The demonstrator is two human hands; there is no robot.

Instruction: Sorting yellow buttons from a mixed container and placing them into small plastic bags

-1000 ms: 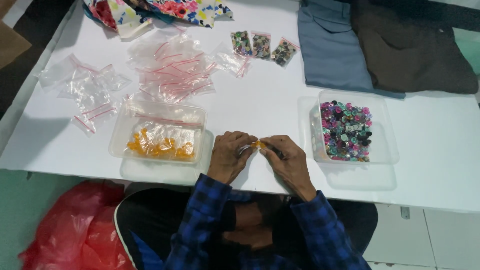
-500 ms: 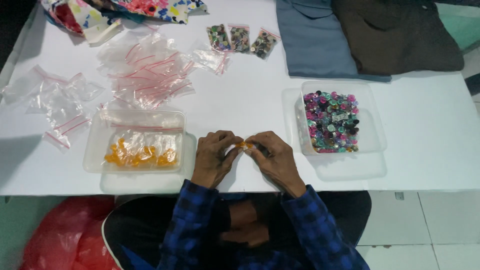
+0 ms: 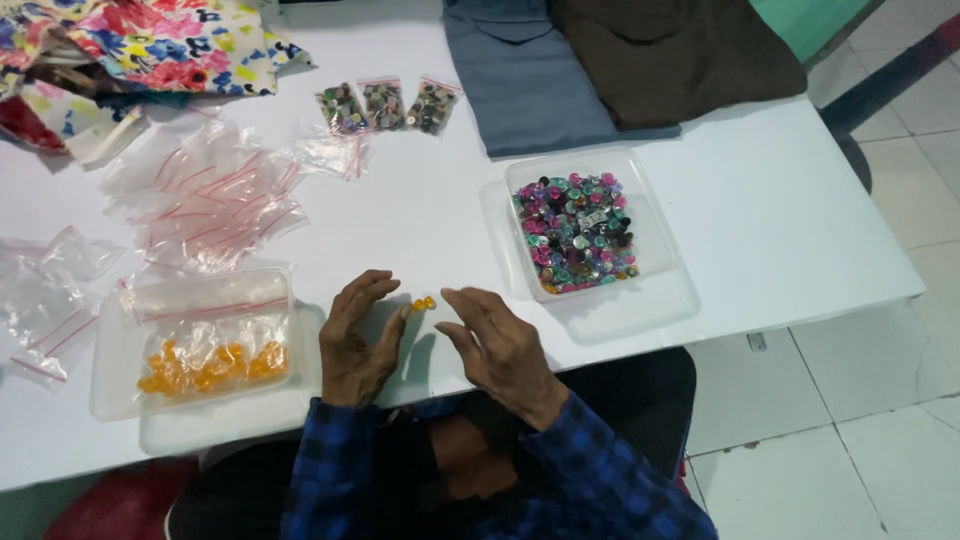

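Left hand (image 3: 355,340) and right hand (image 3: 497,345): grips spread, empty; orange beads (image 3: 424,303) lie between fingertips on bench (image 3: 420,230).

Bare table (image 3: 440,235) between trays (image 3: 190,345), seemingly.

Three small clear zip bags (image 3: 390,105) with red seal strips, filled with dark mixed buttons, side by side at far middle of white surface (image 3: 800,230). Heap of empty clear zip bags (image 3: 205,195), red-striped tops, left of them; a few more loose bags (image 3: 50,300) near left edge. Clear plastic tray (image 3: 195,345) front left holds bag of orange beads. Second clear tray (image 3: 590,225) at right, full of multicoloured buttons. No labels, signs, screens.
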